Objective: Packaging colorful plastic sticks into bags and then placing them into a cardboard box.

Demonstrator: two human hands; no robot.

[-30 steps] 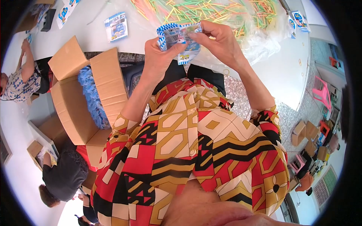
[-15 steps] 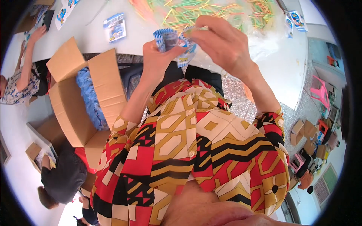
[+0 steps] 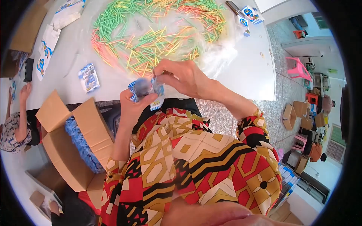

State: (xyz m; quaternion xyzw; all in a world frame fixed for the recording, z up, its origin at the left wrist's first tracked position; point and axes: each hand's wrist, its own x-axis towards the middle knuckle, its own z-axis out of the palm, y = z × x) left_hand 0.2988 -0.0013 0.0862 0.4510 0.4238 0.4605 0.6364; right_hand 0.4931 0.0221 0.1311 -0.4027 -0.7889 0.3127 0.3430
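A small blue-and-white packet (image 3: pixel 157 98) with striped crimped edges is gripped in my left hand (image 3: pixel 132 107). Its mouth gapes upward, and the thumb presses on its front. My right hand (image 3: pixel 181 78) is closed in a pinch at the packet's right upper edge, the fingertips touching it; what lies between them is too small to make out. Just beyond my hands, a big pile of thin straw-like sticks (image 3: pixel 151 45) in green, yellow and pink lies on clear plastic film (image 3: pixel 218 52). Another flat blue-and-white packet (image 3: pixel 89 78) lies on the table to the left.
The white table (image 3: pixel 256 71) carries a dark phone-like device (image 3: pixel 234 7) and more packets (image 3: pixel 252 15) at far right. An open cardboard box (image 3: pixel 66 158) with blue packets (image 3: pixel 83 145) inside stands at my left. Another person's hand (image 3: pixel 25 91) is at the far-left table edge.
The view has shifted, so more of the stick pile and table shows. Both hands stay at the packet, and my right fingertips remain at its upper edge.
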